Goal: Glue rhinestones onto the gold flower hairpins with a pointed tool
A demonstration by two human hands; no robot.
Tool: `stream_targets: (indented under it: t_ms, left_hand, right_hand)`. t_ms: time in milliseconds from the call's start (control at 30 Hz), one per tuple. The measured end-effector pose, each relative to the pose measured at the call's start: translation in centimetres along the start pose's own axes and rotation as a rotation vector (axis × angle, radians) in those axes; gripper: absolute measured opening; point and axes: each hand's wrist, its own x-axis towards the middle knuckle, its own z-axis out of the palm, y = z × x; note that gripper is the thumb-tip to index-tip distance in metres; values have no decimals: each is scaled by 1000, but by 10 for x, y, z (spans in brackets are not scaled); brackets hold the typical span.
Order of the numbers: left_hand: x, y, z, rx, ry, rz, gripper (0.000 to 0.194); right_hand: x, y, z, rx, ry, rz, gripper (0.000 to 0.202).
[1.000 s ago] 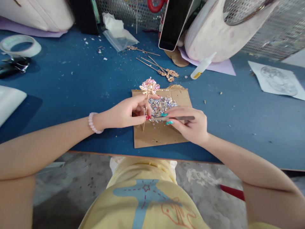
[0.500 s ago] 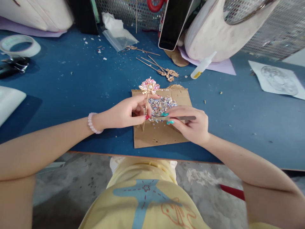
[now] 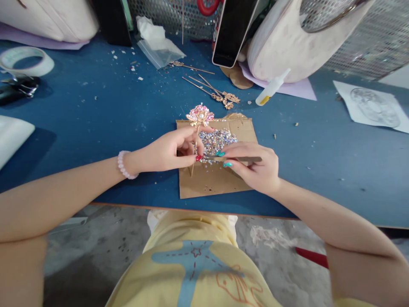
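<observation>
My left hand [image 3: 175,150] pinches the thin gold stem of a flower hairpin [image 3: 200,115], whose pink jewelled petals and pearl-like centre stand above my fingers. My right hand [image 3: 255,164] grips a pair of metal tweezers [image 3: 252,159] between thumb and fingers. The tweezers point left, and their tip is close to my left thumb; I cannot tell whether a stone is in them. Beneath both hands lies a piece of brown cardboard [image 3: 204,183], with a heap of small glittering rhinestones [image 3: 220,140] on it.
Behind the cardboard rest several gold hairpins [image 3: 220,96] and a small glue bottle [image 3: 271,88]. A phone [image 3: 234,32] leans at the back beside a white bag [image 3: 287,51]. At left are a tape roll [image 3: 27,62] and black-handled pliers [image 3: 19,88]. A printed drawing [image 3: 373,106] lies at right.
The tweezers and my right hand have shifted very slightly left. My left hand and the flower hairpin look almost unmoved.
</observation>
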Motion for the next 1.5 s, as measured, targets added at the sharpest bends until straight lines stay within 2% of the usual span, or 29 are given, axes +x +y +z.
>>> stream_targets:
  t_ms: [1067,1500]
  left_hand:
    - [-1,1,0,-8,0,-11,66]
    - [0,2,0,-7,7,-27,65]
  right_hand:
    - [0,0,1,-12,7,-3,10]
    - [-1,0,0,2,-23,95,10]
